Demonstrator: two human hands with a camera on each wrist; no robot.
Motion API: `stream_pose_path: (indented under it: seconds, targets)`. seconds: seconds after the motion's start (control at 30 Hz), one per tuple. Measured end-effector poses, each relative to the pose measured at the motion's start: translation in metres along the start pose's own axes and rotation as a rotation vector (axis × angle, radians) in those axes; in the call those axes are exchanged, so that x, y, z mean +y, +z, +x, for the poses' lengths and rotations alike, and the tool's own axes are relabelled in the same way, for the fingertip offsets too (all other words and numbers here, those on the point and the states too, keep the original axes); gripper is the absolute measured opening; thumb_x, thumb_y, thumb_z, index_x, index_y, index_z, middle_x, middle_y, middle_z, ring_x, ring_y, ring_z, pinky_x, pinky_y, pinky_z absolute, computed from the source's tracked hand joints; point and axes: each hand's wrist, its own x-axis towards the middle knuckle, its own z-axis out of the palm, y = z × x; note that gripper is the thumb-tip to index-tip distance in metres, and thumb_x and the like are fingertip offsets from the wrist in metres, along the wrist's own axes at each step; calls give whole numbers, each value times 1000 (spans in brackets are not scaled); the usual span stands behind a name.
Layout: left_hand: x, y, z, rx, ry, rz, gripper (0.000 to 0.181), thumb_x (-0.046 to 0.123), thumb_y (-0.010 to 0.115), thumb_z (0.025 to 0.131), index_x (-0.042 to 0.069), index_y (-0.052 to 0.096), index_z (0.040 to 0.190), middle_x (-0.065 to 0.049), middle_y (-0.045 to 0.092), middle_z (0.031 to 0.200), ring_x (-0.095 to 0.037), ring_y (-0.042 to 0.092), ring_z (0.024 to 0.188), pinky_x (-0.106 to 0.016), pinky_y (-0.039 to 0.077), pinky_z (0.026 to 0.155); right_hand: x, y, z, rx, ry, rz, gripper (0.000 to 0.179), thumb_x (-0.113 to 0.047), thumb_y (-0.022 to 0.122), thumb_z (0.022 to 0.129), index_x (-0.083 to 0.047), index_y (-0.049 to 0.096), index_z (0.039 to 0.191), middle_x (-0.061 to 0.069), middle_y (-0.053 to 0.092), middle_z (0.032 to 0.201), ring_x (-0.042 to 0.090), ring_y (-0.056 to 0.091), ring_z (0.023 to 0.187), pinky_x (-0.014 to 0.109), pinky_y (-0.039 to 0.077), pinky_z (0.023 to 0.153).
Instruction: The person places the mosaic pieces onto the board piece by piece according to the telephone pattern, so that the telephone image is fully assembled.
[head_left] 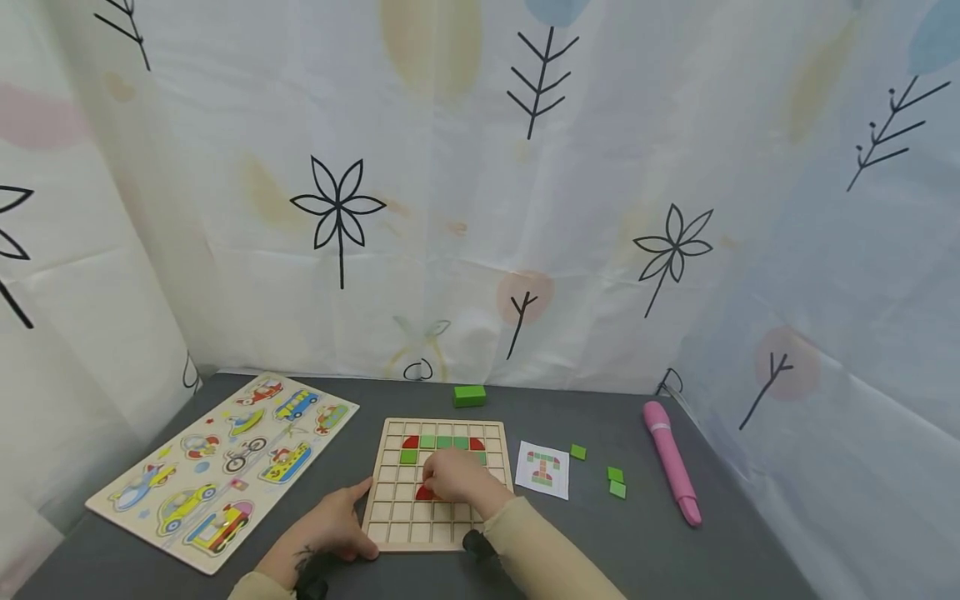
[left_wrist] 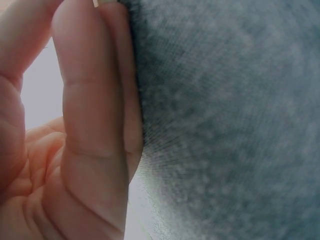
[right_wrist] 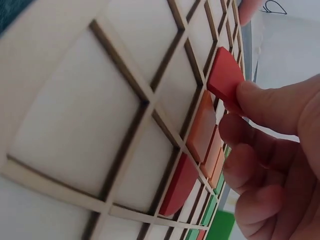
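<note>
My right hand (head_left: 457, 479) is over the lower middle of a wooden grid board (head_left: 390, 533). In the right wrist view its thumb and index finger pinch a red quarter-round tile (right_wrist: 225, 75), tilted against the grid. Beside it in the grid lie orange tiles (right_wrist: 201, 130) and another red tile (right_wrist: 180, 186). Green tiles (head_left: 427, 442) and red corner tiles (head_left: 411, 442) fill cells near the board's far side. My left hand (head_left: 333, 521) rests at the near left corner, fingers along the left edge and thumb by the near edge; its fingers (left_wrist: 92, 100) look fairly straight.
Right of the board lies a pattern card (head_left: 542, 477), with loose green tiles (head_left: 615, 474) past it. A pink marker-shaped object (head_left: 671, 462) is farther right. A green block (head_left: 469, 396) stands behind the board. A vehicle picture puzzle (head_left: 225, 475) lies left; printed curtains (head_left: 450, 167) surround the table.
</note>
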Motion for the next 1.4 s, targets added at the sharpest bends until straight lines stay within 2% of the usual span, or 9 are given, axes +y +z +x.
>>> stream_pose_path:
  seconds: [0.2,0.3,0.4,0.5,0.7,0.83,1.1,1.23,1.4]
  targets:
    - [1,0,0,3,-1,0,113,10,89,51,-6,24,143,-9,59,60,-14,54,45,-29,48,47,-3,3,0,40,7,-6,31,-11,60,84,-16,58,54,-8,39,50,7,31,47,22,25,44]
    - [0,0,0,4,-4,7,113,10,88,51,-6,25,143,-9,59,60,-14,54,44,-29,48,46,-3,7,0,85,-2,-21,23,-12,63,83,-17,68,62,-11,54,57,3,39,51,19,31,46]
    - [0,0,0,5,-6,14,111,10,88,52,-6,26,142,-9,59,60,-13,53,44,-28,47,46,-2,8,-3,124,-4,9,12,-14,65,83,-19,74,77,-10,66,76,1,48,60,19,39,52]
    - [0,1,-1,4,-4,15,110,10,88,52,-6,27,142,-9,59,60,-13,53,44,-28,47,46,3,5,-10,129,29,197,10,-16,65,83,-15,74,88,-6,66,83,4,51,64,21,41,56]
    - [1,2,-1,7,-3,9,111,10,88,51,-6,27,142,-9,58,59,-14,53,44,-28,47,46,32,-7,-31,149,29,779,27,-13,68,82,-1,66,106,0,59,76,10,47,58,27,42,53]
    - [1,2,-1,12,-6,14,112,10,88,51,-6,26,142,-8,58,59,-13,53,44,-28,47,46,63,-20,-54,178,35,973,34,-4,65,83,7,59,114,0,59,72,9,44,52,27,40,51]
    - [1,2,-2,22,-14,28,111,10,88,51,-5,27,142,-8,57,60,-14,54,45,-28,47,47,139,-29,-117,375,294,1001,41,-2,69,78,12,55,113,-2,56,68,5,41,50,20,33,46]
    - [2,2,-2,29,-19,30,110,9,88,51,-4,27,142,-9,58,60,-15,54,45,-28,46,46,174,-31,-142,468,482,918,43,-4,70,76,11,56,114,-1,53,65,7,41,50,21,34,47]
    - [2,2,-2,32,-24,27,112,9,89,51,-4,26,143,-9,57,61,-15,53,45,-28,46,47,202,-30,-164,488,675,779,47,-9,72,74,10,57,113,0,53,67,11,43,55,25,37,49]
